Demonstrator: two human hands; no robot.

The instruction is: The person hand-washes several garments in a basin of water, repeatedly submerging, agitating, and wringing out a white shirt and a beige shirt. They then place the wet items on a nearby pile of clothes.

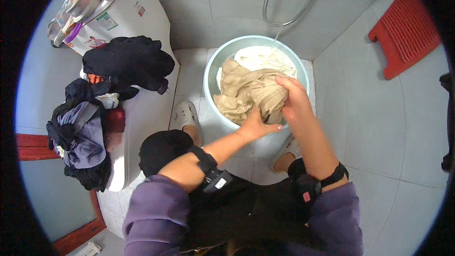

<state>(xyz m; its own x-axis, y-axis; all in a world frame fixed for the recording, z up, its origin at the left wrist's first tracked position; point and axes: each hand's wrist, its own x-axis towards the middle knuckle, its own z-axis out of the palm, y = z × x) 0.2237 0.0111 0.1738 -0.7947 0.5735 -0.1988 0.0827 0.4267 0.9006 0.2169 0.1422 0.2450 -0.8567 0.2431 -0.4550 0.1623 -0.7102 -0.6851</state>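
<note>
A wet tan garment (249,85) is bunched over the near side of a round pale-blue basin (209,89) on the floor. My left hand (257,124) presses into its lower folds, thumb spread away from the fingers. At its right edge, my right hand (293,97) grips a fold of the same cloth; the fingertips are partly hidden. Behind the tan garment lies white cloth (265,58) in the basin. A thin stream of water (278,33) falls at the basin's back edge.
A metal shower hose (266,10) hangs along the tiled back wall. To the left, a white appliance (149,117) carries dark clothes (128,62) and a cap (87,138). Shoes (83,1) stand at its back. A red ridged plastic stool (408,32) is at right. My clog-clad feet flank the basin.
</note>
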